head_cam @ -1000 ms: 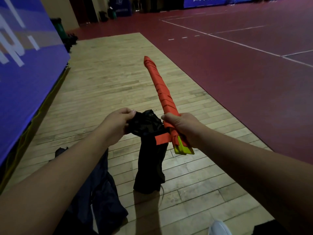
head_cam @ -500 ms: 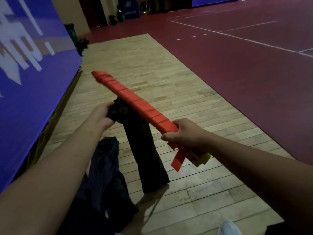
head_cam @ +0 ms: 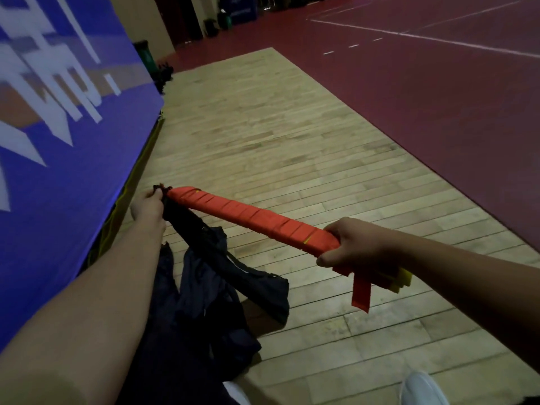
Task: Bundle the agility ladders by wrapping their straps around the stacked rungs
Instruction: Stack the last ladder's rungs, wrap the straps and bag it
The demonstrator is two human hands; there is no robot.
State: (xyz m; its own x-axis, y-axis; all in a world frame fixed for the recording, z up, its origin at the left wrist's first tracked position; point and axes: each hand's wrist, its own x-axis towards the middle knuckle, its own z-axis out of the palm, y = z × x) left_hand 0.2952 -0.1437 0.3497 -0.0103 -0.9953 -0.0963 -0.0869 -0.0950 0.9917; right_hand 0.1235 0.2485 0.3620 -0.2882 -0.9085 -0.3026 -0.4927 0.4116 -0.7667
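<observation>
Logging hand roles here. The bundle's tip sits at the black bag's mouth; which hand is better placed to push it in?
Likely right. The right hand grips the orange ladder bundle at its near end, in line to push; the left hand holds the black bag by its mouth at the tip.

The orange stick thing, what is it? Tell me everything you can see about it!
The orange bundle is a long, flat bar of stacked rungs wound all along with orange strap. At the near end yellow rung ends poke out, and a loose strap tail dangles there. The right hand grips it near that end, holding it nearly level above the wooden floor. Its far tip meets the mouth of a black bag that the left hand pinches.
</observation>
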